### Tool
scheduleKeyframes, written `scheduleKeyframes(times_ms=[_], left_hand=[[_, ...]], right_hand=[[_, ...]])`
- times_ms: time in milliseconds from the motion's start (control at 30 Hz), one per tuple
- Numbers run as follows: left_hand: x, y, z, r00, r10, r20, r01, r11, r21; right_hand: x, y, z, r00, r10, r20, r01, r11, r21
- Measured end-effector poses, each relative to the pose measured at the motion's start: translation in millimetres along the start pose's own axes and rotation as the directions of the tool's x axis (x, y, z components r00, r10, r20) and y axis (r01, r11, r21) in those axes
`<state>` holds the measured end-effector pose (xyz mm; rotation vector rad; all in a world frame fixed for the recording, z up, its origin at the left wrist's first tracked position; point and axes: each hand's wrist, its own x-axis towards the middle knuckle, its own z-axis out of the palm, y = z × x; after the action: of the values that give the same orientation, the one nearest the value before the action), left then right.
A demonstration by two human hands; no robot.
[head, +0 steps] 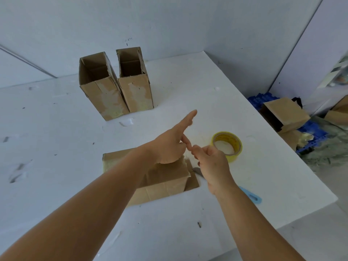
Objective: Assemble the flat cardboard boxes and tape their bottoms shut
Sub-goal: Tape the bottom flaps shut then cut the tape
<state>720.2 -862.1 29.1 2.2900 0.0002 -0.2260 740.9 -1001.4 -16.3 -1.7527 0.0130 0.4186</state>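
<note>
2 hands [190,149] meet above flat box [162,182]; tape roll [227,146] print unreadable.

1. Roll of yellow tape [227,146]: dark marks printed on the inner core, too small and blurred to read.
2. Standing cardboard boxes [114,81] and flat box [162,183]: plain brown faces, no legible print.

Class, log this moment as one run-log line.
two upright brown cardboard boxes: assembled | flat brown cardboard box: under hands | yellow tape roll: on table | hands: meeting fingertips
</note>
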Motion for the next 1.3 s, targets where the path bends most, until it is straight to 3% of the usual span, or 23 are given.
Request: scheduleKeyframes(times_ms=[100, 200, 300, 433, 600, 667, 767, 833, 900, 967, 1033, 1100, 1167, 1300], left_hand=[[-13.7, -9.9, 2.0, 0.983, 0.059, -0.173, -0.021, 0.977, 0.211], [-39.5, -26.3, -1.2, 0.945, 0.042, -0.325, 0.114, 0.888, 0.446], [-72.6, -41.7, -1.3, 0.893, 0.142, -0.427, 0.146, 0.806, 0.574], [-97.9, -56.7, 12.7, 0.881, 0.100, -0.462, 0.182, 0.831, 0.525], [-101.0, -53.4, 19.6, 0.872, 0.044, -0.488, 0.222, 0.852, 0.473], [-100.4, -49.3, 18.8, 0.860, 0.033, -0.510, 0.232, 0.864, 0.447], [-104.7, -44.2, 22.2, 0.878, 0.004, -0.478, 0.239, 0.863, 0.445], [-114.4, -43.7, 28.2, 0.911, -0.041, -0.411, 0.261, 0.828, 0.496], [-127.2, -45.9, 34.8, 0.894, -0.140, -0.425, 0.363, 0.782, 0.507], [-138.0, -49.5, 39.4, 0.831, -0.235, -0.505, 0.477, 0.768, 0.428], [-145.9, -50.6, 41.4, 0.751, -0.336, -0.568, 0.533, 0.817, 0.221], [-150.8, -50.2, 41.8, 0.683, -0.447, -0.578, 0.479, 0.871, -0.108], [-153.8, -52.8, 42.2, 0.623, -0.540, -0.566, 0.379, 0.841, -0.385], [-157.7, -61.5, 40.5, 0.607, -0.622, -0.494, 0.281, 0.750, -0.599]], right_hand=[[2.8, 12.8, 7.2, 0.997, 0.071, -0.021, -0.070, 0.998, 0.002], [3.6, 19.9, 13.4, 0.996, 0.095, 0.004, -0.094, 0.995, -0.040], [3.4, 24.6, 20.4, 0.991, 0.119, 0.057, -0.116, 0.991, -0.060], [2.0, 24.5, 26.4, 0.988, 0.124, 0.092, -0.114, 0.987, -0.110], [6.9, 22.9, 17.6, 1.000, 0.006, 0.024, 0.005, 0.893, -0.450], [-1.6, 14.8, 14.8, 0.995, -0.085, 0.047, 0.097, 0.922, -0.374], [-26.5, -1.5, 24.0, 0.947, -0.258, 0.192, 0.305, 0.911, -0.279], [-38.9, 0.5, 32.8, 0.929, -0.267, 0.257, 0.347, 0.872, -0.345], [-43.1, 7.1, 34.9, 0.936, -0.233, 0.262, 0.322, 0.868, -0.377], [-44.7, 9.9, 33.3, 0.940, -0.213, 0.268, 0.297, 0.896, -0.331], [-43.4, 13.4, 31.2, 0.945, -0.196, 0.262, 0.264, 0.931, -0.252], [-42.5, 15.5, 30.5, 0.947, -0.170, 0.274, 0.226, 0.956, -0.189], [-43.2, 15.9, 31.0, 0.940, -0.151, 0.305, 0.202, 0.969, -0.142], [-48.2, 9.1, 29.6, 0.940, -0.018, 0.342, 0.064, 0.990, -0.124]])
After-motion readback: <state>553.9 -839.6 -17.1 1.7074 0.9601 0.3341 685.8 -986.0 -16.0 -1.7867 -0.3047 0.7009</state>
